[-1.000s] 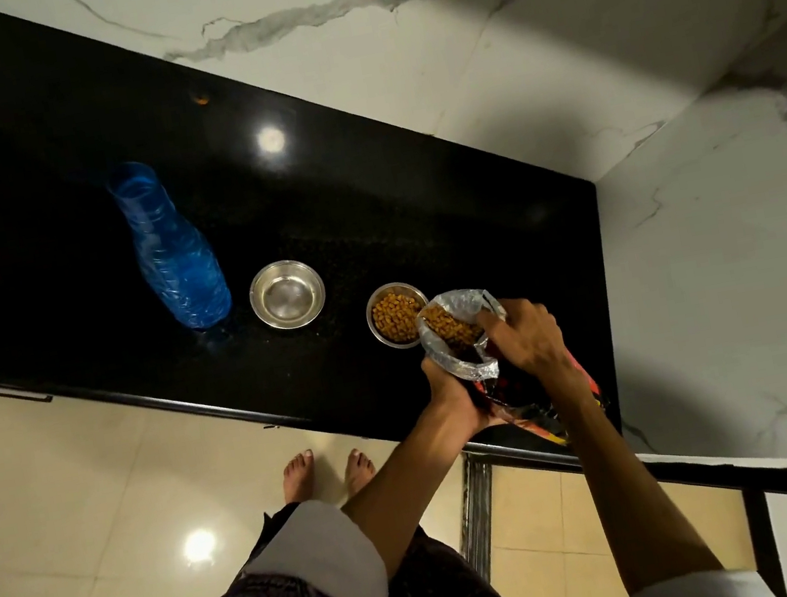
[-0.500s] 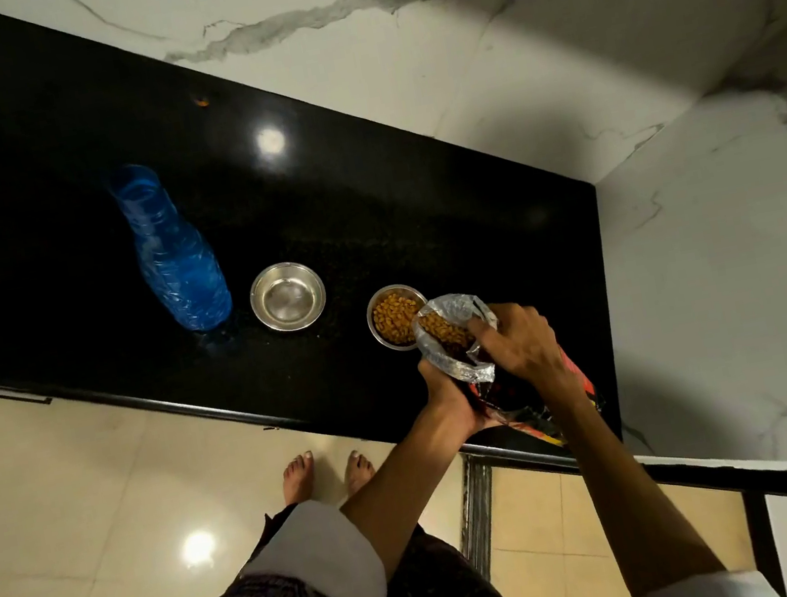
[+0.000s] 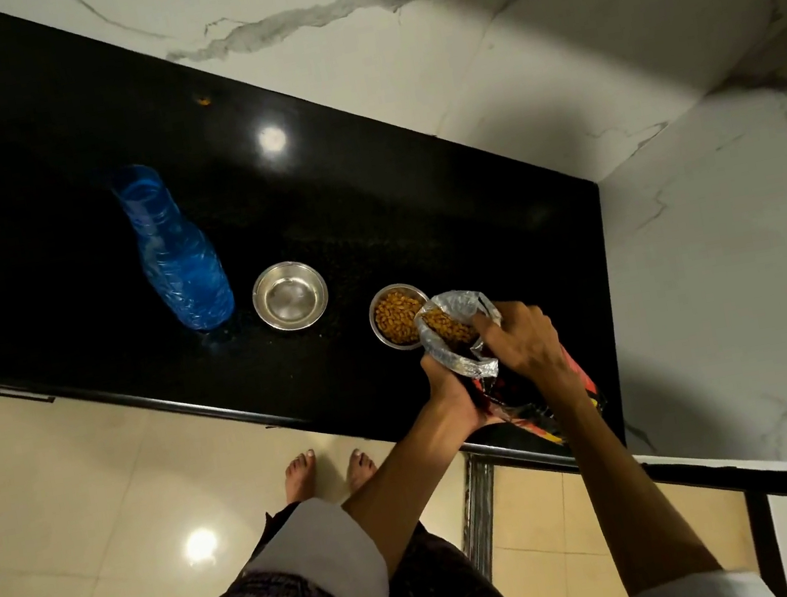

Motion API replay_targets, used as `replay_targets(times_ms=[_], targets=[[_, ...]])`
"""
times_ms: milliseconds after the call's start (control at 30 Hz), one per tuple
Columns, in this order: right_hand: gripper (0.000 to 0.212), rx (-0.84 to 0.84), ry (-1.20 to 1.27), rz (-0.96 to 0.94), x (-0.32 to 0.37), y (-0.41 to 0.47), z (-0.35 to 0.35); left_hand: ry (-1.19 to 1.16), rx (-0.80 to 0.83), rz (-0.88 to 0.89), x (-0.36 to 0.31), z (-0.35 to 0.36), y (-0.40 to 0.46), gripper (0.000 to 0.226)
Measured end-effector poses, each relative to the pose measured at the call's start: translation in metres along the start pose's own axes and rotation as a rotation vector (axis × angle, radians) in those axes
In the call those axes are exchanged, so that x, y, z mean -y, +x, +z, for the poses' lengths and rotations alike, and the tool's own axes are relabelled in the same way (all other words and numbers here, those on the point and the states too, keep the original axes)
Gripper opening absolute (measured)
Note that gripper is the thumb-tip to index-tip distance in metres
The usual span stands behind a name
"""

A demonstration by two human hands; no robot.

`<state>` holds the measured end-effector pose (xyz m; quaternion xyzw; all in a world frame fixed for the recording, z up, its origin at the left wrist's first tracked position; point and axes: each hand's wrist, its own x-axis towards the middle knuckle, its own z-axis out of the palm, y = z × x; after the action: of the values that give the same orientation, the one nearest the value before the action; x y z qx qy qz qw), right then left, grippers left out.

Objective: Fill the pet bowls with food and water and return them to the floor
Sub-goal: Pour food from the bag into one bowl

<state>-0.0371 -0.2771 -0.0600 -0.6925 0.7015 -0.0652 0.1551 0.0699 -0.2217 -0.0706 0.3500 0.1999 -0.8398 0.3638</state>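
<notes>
Glossy black stone countertop [image 3: 366, 209] carries a translucent blue plastic bottle [image 3: 177, 261], a silver steel bowl [image 3: 290, 295], golden-brown kibble [image 3: 397, 318]; behind the countertop, grey-veined white marble wall [image 3: 389, 38]; below it, cream floor tiles [image 3: 77, 507].

1. Blue bottle [image 3: 177, 261], steel bowl [image 3: 290, 295] and kibble bowl [image 3: 393, 316] are lining the counter's [image 3: 362, 188] front edge;
2. open counter is lying behind them;
3. marble walls [image 3: 709, 203] are closing the right corner.
</notes>
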Motion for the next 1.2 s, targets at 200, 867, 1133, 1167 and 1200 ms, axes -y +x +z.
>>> replay_targets(times_ms=[200, 867, 1133, 1167, 1200], targets=[[0.046, 0.028, 0.007, 0.002, 0.004, -0.002, -0.01, -0.013, 0.01, -0.014, 0.0, 0.0, 0.003, 0.099], [0.043, 0.03, 0.001, 0.041, 0.008, -0.002, -0.011, -0.015, -0.001, -0.028, 0.0, -0.002, 0.007, 0.097], [0.049, 0.066, -0.001, 0.03, 0.005, -0.001, -0.013, -0.006, 0.003, -0.015, 0.0, 0.001, 0.001, 0.099], [0.047, 0.064, -0.028, 0.016, 0.005, -0.001, -0.012, -0.002, 0.0, -0.01, -0.001, 0.001, 0.001, 0.099], [0.046, 0.065, -0.038, 0.011, 0.005, -0.002, -0.011, 0.005, -0.006, -0.01, -0.001, 0.001, 0.001, 0.099]])
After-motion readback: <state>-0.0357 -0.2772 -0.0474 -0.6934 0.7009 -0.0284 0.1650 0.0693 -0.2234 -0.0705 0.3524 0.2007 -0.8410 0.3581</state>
